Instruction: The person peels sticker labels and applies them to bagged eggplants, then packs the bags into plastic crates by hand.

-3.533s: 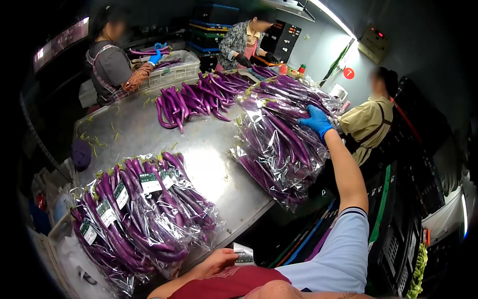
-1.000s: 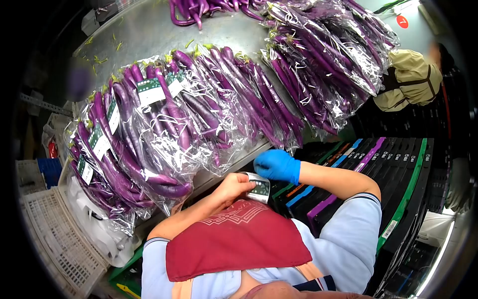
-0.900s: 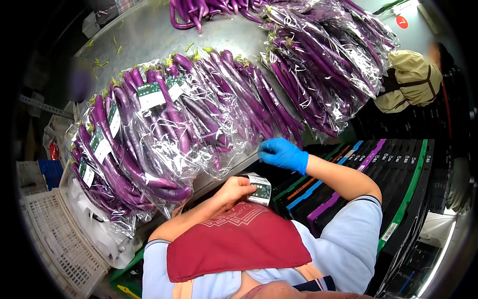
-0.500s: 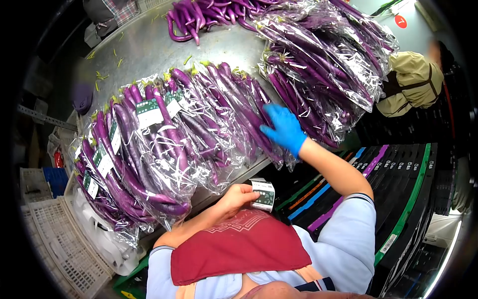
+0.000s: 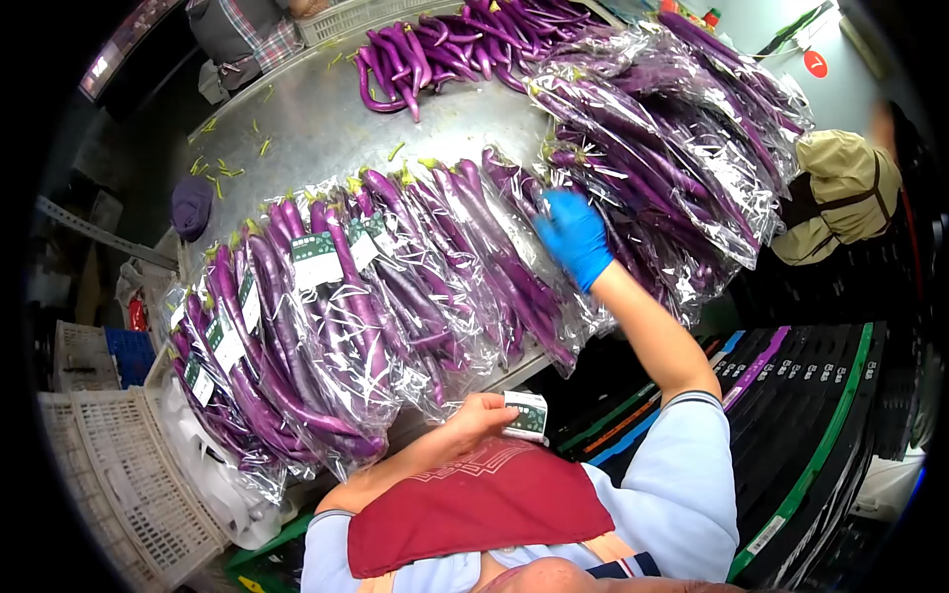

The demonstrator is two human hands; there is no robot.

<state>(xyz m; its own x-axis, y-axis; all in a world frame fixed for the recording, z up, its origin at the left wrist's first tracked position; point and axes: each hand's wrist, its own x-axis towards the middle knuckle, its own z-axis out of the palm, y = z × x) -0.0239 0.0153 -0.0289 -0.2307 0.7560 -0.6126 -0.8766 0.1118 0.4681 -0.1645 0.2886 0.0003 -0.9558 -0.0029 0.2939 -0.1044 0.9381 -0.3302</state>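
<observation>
My left hand [image 5: 479, 416], bare, is closed on a small stack of labels [image 5: 527, 415] with a white and dark green print, held in front of my apron. My right hand [image 5: 575, 242] wears a blue glove. Its fingers reach out, somewhat blurred, over the clear plastic at the right end of a row of bagged eggplants [image 5: 371, 296]. Whether the fingertips touch the plastic cannot be made out. Several bags at the left of the row bear a label [image 5: 315, 262]; the bags nearest my glove show none.
A heap of bagged eggplants [image 5: 672, 148] lies right of my glove. Loose eggplants [image 5: 445, 44] are at the back of the metal table [image 5: 326, 124]. Black crates [image 5: 791, 395] stand at the right, pale baskets [image 5: 138, 484] at the left. Other people stand across the table and at right.
My gloved right hand has moved away from my body, off the end bag of the row. My left hand still holds the labels. The whole view has shifted slightly.
</observation>
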